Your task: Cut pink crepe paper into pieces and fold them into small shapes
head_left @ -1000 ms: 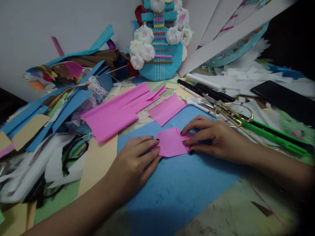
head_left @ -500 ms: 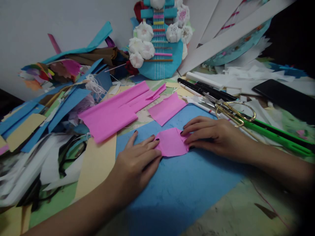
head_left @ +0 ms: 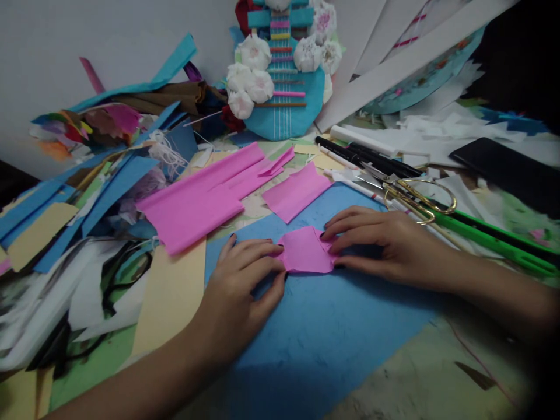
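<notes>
A small piece of pink crepe paper (head_left: 305, 251) lies on a blue sheet (head_left: 324, 338), its side edges gathered under my fingers. My left hand (head_left: 247, 283) pinches its left edge between thumb and fingertips. At the right edge, my right hand (head_left: 380, 245) grips the paper the same way, fingers bent over a crease. Just beyond is a second pink paper piece (head_left: 297, 191), touched by neither hand. A larger folded length of pink crepe paper (head_left: 196, 204) rests to its left.
Gold-handled scissors (head_left: 409, 195), black pens (head_left: 350, 154) and a green cutter (head_left: 494, 239) lie to the right, near a black phone (head_left: 507, 169). Behind stands a blue paper guitar (head_left: 284, 116) with white paper flowers (head_left: 255, 86). Paper strips (head_left: 118, 189) pile up at left.
My left thumb has moved away from the fingers and now presses the paper's near left corner. The fingers of my right hand have shifted slightly on the right edge.
</notes>
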A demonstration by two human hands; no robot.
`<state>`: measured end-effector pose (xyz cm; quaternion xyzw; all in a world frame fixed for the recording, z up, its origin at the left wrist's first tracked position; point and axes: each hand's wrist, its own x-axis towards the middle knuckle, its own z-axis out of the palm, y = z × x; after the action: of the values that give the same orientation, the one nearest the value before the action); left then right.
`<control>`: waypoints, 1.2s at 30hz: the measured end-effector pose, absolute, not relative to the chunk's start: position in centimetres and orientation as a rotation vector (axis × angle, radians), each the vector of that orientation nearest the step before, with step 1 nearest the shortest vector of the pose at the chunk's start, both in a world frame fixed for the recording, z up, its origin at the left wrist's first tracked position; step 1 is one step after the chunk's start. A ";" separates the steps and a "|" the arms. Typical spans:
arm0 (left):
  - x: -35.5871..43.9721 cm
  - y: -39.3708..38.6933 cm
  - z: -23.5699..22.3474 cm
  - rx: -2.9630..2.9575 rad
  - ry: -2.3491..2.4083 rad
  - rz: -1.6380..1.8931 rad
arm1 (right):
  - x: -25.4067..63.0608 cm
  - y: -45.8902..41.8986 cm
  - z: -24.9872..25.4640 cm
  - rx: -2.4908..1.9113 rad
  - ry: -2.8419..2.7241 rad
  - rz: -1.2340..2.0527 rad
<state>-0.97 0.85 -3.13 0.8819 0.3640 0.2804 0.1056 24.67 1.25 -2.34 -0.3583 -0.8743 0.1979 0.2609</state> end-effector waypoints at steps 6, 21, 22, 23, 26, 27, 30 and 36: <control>-0.9 0.9 -3.0 2.537 1.085 0.799 | 24.6 1.4 -2.4 -0.979 -2.352 0.584; -0.7 1.1 -3.0 2.457 1.154 0.634 | 24.5 1.2 -3.0 -1.206 -2.168 0.686; -0.6 1.1 -3.0 2.465 1.163 0.623 | 24.4 1.2 -3.0 -1.208 -2.168 0.679; -0.5 1.2 -2.9 2.468 1.178 0.605 | 24.4 1.2 -3.0 -1.212 -2.167 0.674; -0.3 1.1 -2.8 2.466 1.233 0.531 | 24.2 1.2 -3.0 -1.230 -2.159 0.666; -0.2 1.1 -2.8 2.468 1.249 0.515 | 24.1 1.2 -2.9 -1.244 -2.153 0.666; 0.0 1.0 -2.8 2.490 1.269 0.521 | 23.8 1.2 -2.9 -1.298 -2.113 0.664; 0.1 1.2 -3.0 2.507 1.271 0.537 | 23.6 1.1 -3.0 -1.285 -2.115 0.636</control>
<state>0.11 1.19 -2.95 0.8675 0.4399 0.1857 0.1398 23.64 1.09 -3.01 -0.4816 -0.7923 0.2384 0.2889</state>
